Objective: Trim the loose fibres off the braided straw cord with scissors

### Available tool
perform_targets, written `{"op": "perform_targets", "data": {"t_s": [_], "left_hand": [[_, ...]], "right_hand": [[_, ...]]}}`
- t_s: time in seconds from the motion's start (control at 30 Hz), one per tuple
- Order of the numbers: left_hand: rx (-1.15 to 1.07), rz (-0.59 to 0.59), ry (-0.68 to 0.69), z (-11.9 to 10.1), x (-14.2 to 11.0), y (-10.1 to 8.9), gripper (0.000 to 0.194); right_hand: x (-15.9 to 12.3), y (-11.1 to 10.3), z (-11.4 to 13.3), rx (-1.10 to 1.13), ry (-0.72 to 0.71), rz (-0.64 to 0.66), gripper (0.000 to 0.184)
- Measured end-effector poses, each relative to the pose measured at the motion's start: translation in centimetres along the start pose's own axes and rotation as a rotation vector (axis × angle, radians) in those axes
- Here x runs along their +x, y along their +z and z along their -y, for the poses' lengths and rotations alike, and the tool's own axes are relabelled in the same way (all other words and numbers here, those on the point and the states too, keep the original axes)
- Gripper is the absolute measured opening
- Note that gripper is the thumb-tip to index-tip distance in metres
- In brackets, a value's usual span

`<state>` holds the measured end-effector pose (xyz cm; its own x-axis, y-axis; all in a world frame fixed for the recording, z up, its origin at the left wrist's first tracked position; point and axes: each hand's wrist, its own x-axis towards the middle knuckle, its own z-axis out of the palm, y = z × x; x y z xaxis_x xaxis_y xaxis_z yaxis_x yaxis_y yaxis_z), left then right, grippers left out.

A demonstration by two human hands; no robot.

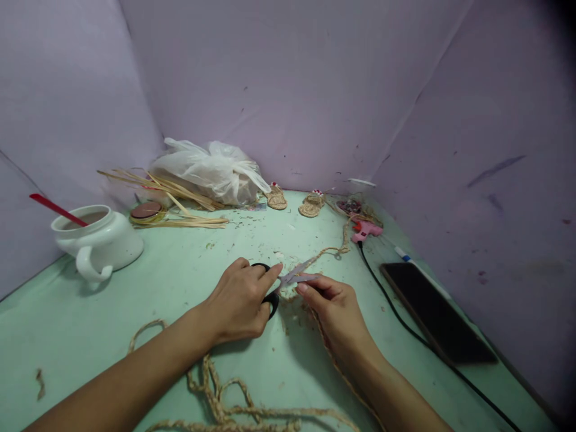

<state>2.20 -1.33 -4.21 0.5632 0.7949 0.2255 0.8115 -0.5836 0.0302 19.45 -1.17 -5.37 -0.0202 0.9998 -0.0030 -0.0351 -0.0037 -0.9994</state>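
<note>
My left hand point(243, 297) grips a pair of scissors point(293, 277) by its black handles, with the blades parted and pointing right. Close by, my right hand point(330, 303) pinches a braided straw cord point(324, 339) near the blades. That cord trails down along my right wrist toward the front. Whether the blades touch the cord, I cannot tell. More braided cord point(216, 396) lies loosely looped on the table beneath my left forearm. Beyond the blades, another length of cord point(333, 249) runs back toward the far right.
Two small woven sandals point(276, 198) stand at the back beside a white plastic bag point(211, 171) and straw strips point(184, 195). A white mug point(112, 243) is on the left. Right of my hands are a pink glue gun point(366, 230) with a black cable and a dark phone point(434, 312).
</note>
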Motion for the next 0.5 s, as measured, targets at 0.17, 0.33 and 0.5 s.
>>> {"op": "perform_targets", "data": {"t_s": [0.17, 0.33, 0.5], "left_hand": [[0.020, -0.005, 0.009, -0.15, 0.09, -0.05, 0.059], [0.015, 0.014, 0.008, -0.24, 0.13, -0.01, 0.059], [-0.012, 0.054, 0.006, -0.16, 0.16, -0.14, 0.060]], "right_hand": [[-0.05, 0.06, 0.08, 0.053, 0.087, -0.049, 0.018], [-0.08, 0.11, -0.08, 0.066, 0.074, -0.037, 0.018], [-0.26, 0.29, 0.24, 0.125, 0.119, -0.002, 0.016]]}}
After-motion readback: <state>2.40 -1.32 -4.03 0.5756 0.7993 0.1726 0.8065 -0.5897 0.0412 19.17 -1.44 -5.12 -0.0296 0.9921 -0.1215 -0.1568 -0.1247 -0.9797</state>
